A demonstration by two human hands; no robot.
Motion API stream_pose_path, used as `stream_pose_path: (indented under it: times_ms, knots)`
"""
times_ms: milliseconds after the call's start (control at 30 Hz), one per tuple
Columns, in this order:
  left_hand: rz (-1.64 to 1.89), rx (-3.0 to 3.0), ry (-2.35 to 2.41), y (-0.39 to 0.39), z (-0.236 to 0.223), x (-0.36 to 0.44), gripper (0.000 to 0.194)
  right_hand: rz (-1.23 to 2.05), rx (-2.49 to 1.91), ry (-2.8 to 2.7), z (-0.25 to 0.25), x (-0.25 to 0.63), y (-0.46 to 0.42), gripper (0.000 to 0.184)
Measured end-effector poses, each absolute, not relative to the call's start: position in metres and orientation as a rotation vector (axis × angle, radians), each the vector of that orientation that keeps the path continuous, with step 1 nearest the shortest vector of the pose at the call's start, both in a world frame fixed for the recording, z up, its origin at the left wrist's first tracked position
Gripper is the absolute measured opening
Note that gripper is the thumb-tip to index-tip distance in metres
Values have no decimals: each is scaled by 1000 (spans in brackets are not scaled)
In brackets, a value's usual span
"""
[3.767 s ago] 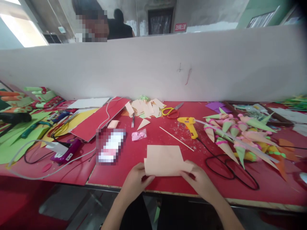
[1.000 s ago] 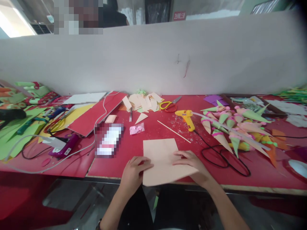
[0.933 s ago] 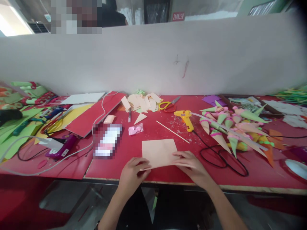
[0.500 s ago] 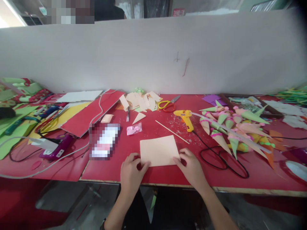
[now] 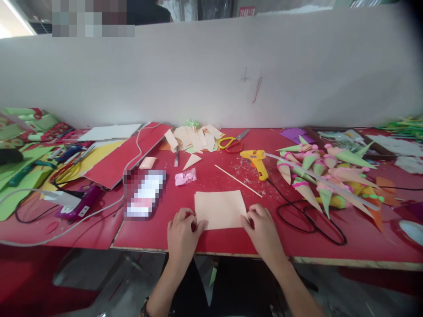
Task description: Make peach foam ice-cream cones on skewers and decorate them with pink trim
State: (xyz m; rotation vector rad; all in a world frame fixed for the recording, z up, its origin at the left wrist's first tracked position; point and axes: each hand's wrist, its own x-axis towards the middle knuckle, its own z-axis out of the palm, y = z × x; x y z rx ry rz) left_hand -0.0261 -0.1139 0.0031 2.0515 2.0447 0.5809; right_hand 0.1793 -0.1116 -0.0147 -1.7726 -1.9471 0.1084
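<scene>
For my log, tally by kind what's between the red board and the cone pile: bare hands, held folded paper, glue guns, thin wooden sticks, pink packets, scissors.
Hands: 2 (left hand, right hand)
Folded paper: 1
Glue gun: 1
Wooden stick: 1
Pink packet: 1
Scissors: 1
Total: 7

Handicraft workshop, paper work. Red-topped worktables (image 5: 224, 243) are standing side by side; a plain grey-white partition panel (image 5: 165, 75) is rising along their far side. Tools: a yellow plastic hot-glue gun (image 5: 259, 165), its black cord (image 5: 287, 197) looping beside it; yellow-and-red-handled metal scissors (image 5: 237, 139), lying near the gun; a purple power strip (image 5: 86, 201), sitting at left. Stock: light-green paper sheets (image 5: 9, 202) are covering the left end; cut peach paper pieces (image 5: 194, 137) are lying heaped at the back; a rectangular peach paper sheet (image 5: 220, 211) is occupying the front. Made items: cone-shaped green-and-peach paper pieces (image 5: 319, 168) with pink trim are lying piled at right.
</scene>
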Motion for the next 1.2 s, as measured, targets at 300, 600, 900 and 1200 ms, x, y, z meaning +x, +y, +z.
stream_pose_path:
  times_ms: [300,600,900,1200]
  knots:
    - [476,2173,2116,-113,3,-22,24,-97,-2015,-1978,-5,170,-112,26]
    - [465,2208,2125,-113,1,-23,21,-107,-2148,-1983,1,165,-110,25]
    - [513,2192,2125,-114,3,-23,24,-106,-2135,-1978,0,166,-110,23]
    - [609,2122,2050,-117,6,-24,26,-171,-2047,-1932,-3,167,-111,27]
